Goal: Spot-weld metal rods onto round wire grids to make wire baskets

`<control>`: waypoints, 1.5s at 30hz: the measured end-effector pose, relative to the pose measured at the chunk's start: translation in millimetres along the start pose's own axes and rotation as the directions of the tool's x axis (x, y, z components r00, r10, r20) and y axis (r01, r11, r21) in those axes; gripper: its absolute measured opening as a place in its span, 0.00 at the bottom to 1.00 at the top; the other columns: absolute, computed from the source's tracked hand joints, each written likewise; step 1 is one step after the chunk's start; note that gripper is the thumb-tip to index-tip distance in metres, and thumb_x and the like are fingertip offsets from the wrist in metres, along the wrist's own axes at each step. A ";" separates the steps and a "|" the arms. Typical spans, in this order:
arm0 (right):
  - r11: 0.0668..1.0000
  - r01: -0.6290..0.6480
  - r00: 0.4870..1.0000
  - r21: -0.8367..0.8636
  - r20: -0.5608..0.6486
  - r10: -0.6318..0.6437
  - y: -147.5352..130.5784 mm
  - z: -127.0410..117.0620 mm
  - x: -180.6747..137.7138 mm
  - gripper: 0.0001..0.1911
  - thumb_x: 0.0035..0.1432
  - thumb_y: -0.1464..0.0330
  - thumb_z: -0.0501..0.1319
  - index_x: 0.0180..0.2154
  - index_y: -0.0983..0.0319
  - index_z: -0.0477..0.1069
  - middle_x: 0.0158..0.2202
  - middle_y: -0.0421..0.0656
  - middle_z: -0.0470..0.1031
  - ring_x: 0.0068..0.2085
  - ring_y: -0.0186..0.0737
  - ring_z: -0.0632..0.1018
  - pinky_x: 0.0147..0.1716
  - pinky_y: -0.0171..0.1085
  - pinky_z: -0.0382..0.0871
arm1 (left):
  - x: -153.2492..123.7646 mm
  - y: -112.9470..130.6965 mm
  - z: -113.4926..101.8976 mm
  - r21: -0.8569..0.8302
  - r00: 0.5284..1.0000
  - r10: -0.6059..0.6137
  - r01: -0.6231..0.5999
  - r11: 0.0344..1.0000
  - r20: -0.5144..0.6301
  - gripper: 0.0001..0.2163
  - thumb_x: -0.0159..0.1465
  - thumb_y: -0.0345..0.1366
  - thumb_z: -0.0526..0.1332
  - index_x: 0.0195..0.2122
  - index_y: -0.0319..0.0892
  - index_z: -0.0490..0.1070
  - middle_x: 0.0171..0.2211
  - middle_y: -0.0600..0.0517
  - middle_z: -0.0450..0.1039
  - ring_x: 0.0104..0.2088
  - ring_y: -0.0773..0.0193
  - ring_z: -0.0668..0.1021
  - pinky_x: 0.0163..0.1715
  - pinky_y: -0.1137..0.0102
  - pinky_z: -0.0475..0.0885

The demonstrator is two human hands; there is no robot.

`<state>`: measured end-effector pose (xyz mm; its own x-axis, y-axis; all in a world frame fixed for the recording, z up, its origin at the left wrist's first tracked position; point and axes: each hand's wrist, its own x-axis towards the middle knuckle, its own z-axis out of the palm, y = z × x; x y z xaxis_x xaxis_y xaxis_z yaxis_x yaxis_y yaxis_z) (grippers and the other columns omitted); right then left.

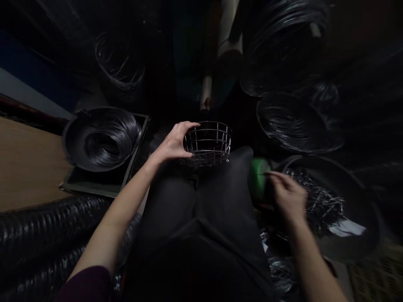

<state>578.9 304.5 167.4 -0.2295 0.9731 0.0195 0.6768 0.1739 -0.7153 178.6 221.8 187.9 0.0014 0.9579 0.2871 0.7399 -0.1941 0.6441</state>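
My left hand [176, 142] grips the left side of a round wire basket [208, 140], thumb low and fingers over the top rim. The basket is open metal wirework, held in front of my knees. Off to the right, my right hand [288, 193] pinches a short thin piece of wire [263, 173] that points left, in front of a green object [257, 180]. This hand is somewhat blurred. Just beyond it lies a dark basin [362, 197] with a heap of short wire pieces [317, 197] in it.
A basin [74, 136] with coiled wire [110, 142] stands on a crate [94, 182] at left. More coils sit in a basin [315, 142] at right. Stacked ribbed black wirework [47, 226] fills the lower left. A pale rod [206, 92] hangs beyond the basket.
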 end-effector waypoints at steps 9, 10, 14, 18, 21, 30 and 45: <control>0.917 -0.056 0.831 0.394 0.527 -0.176 -102.8 61.3 36.1 0.23 0.52 0.56 0.66 0.48 0.60 0.76 0.26 0.38 0.74 0.28 0.35 0.72 0.30 0.36 0.67 | 15.7 12.2 -5.6 0.195 0.996 -0.004 -0.014 0.981 0.094 0.31 0.49 0.37 0.72 0.55 0.44 0.69 0.59 0.42 0.59 0.59 0.44 0.66 0.58 0.49 0.67; 0.910 -0.063 0.780 0.410 0.589 -0.211 -116.9 63.5 45.8 0.22 0.52 0.56 0.67 0.46 0.61 0.77 0.25 0.38 0.74 0.27 0.34 0.72 0.29 0.35 0.66 | 16.8 14.4 -5.5 0.209 0.994 0.001 -0.024 0.978 0.108 0.31 0.49 0.36 0.72 0.55 0.44 0.69 0.60 0.41 0.59 0.59 0.43 0.65 0.58 0.49 0.67; 0.938 0.215 0.787 0.273 0.519 -0.332 -152.1 80.5 71.0 0.13 0.57 0.60 0.64 0.36 0.62 0.80 0.32 0.41 0.81 0.32 0.36 0.77 0.34 0.34 0.68 | 17.2 20.6 -8.1 0.231 0.987 0.042 -0.078 0.970 0.155 0.32 0.49 0.33 0.73 0.56 0.44 0.68 0.61 0.40 0.58 0.61 0.41 0.64 0.57 0.48 0.67; 0.693 0.709 0.668 -0.134 0.442 -0.598 -160.8 86.6 64.1 0.17 0.63 0.60 0.60 0.49 0.59 0.78 0.46 0.45 0.81 0.38 0.40 0.81 0.32 0.34 0.67 | 10.5 18.0 -15.7 0.190 0.993 0.058 -0.077 0.979 0.107 0.33 0.51 0.37 0.73 0.58 0.44 0.66 0.61 0.39 0.58 0.61 0.43 0.64 0.58 0.48 0.67; 0.432 0.852 0.524 -0.297 0.480 -0.704 -163.8 82.5 58.8 0.18 0.66 0.63 0.57 0.55 0.56 0.74 0.49 0.42 0.80 0.33 0.37 0.81 0.25 0.34 0.63 | 6.4 14.1 -20.5 0.165 0.997 0.038 -0.047 0.985 0.062 0.34 0.49 0.36 0.74 0.58 0.44 0.66 0.61 0.39 0.59 0.61 0.43 0.65 0.60 0.48 0.66; 0.254 0.870 0.430 -0.423 0.397 -0.811 -172.0 74.0 78.0 0.16 0.68 0.65 0.53 0.50 0.54 0.77 0.46 0.38 0.81 0.28 0.34 0.79 0.27 0.34 0.65 | 26.0 11.1 -22.2 0.072 1.000 0.026 -0.027 0.997 0.015 0.35 0.47 0.35 0.74 0.57 0.43 0.67 0.61 0.40 0.59 0.62 0.44 0.64 0.61 0.49 0.65; 0.308 0.847 0.479 -0.433 0.370 -0.796 -180.6 77.5 100.7 0.15 0.68 0.64 0.55 0.50 0.54 0.77 0.45 0.40 0.82 0.27 0.34 0.79 0.24 0.33 0.62 | 49.4 -0.4 -28.2 0.056 1.000 0.007 -0.007 0.998 -0.011 0.35 0.46 0.34 0.73 0.57 0.44 0.67 0.60 0.42 0.60 0.62 0.45 0.65 0.62 0.49 0.64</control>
<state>379.4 359.4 244.4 -0.9074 0.2714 0.3208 0.3170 0.9433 0.0986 159.4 263.2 221.9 -0.0004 0.9541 0.2994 0.7762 -0.1884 0.6016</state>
